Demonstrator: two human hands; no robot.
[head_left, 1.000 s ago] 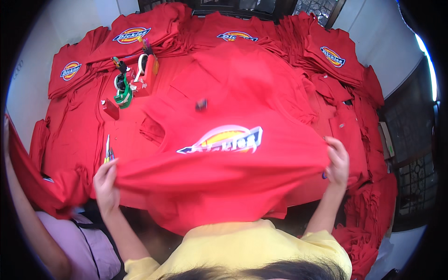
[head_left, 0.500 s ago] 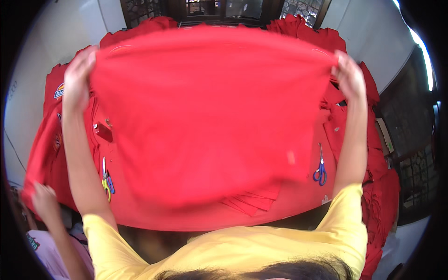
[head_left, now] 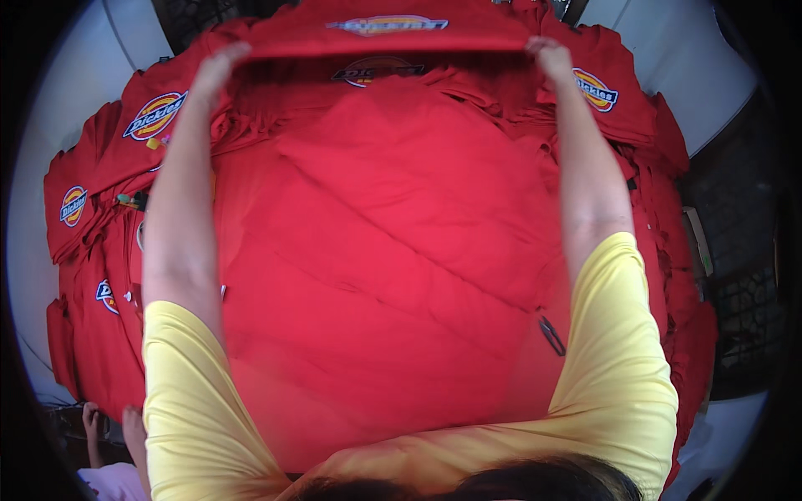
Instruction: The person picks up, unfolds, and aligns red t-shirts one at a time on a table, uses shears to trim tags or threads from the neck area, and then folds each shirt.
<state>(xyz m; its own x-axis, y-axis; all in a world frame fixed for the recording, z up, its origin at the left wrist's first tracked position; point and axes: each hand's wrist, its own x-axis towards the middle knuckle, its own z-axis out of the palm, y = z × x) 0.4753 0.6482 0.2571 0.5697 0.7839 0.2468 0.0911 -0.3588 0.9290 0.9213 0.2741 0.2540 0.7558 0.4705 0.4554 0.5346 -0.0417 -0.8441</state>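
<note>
At the far side of the table, both my arms are stretched forward. My left hand [head_left: 219,68] is closed on the left end of a red shirt's near edge. My right hand [head_left: 551,60] grips the right end of that same edge. The held red shirt [head_left: 484,33] spans between them, with a printed oval emblem upright on it. Under its raised edge is a shadowed gap, where another emblem shows on red cloth below. Nearer to me, a broad red cloth [head_left: 393,217] lies spread over the table with diagonal creases.
Red garments with oval emblems are piled at the left [head_left: 109,184] and right [head_left: 618,125]. A dark narrow tool [head_left: 551,334] lies by my right upper arm. At the lower left, another person's hand [head_left: 90,417] is beside the hanging cloth.
My hands have moved forward and slightly inward, carrying the held edge to the far side. The shirt that was spread wide in front of me now shows only as a narrow band.
</note>
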